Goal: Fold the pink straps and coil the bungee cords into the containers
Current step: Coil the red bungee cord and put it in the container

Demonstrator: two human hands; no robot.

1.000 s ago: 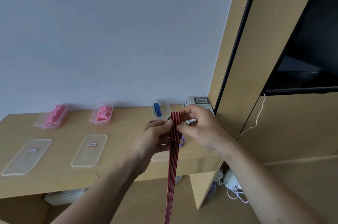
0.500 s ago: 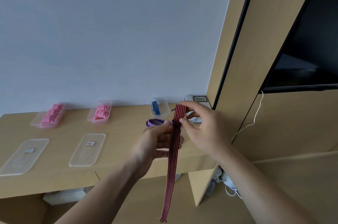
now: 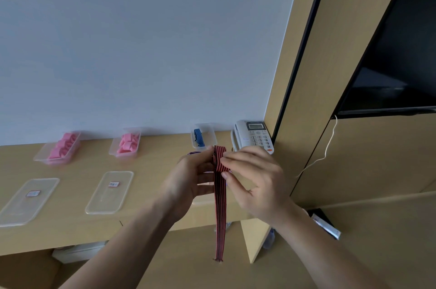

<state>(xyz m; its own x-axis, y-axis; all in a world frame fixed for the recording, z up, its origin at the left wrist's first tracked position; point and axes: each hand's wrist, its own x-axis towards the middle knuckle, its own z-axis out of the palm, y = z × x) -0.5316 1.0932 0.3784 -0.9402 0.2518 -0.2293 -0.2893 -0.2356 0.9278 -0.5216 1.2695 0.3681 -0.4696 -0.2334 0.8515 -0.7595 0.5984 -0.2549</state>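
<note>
Purple band (image 3: 194,153) mostly behind the left hand (image 3: 188,180); print on both lid labels (image 3: 114,184) illegibly small.

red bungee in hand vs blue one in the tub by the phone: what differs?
Colour: the red cord has red and black stripes; the blue cord has blue and dark ones.
Place: the red cord is held by the left hand and right hand; the blue cord lies in a clear container.
Shape: the red cord's tail hangs long; the blue cord is bundled short.
Both are striped bands.
</note>
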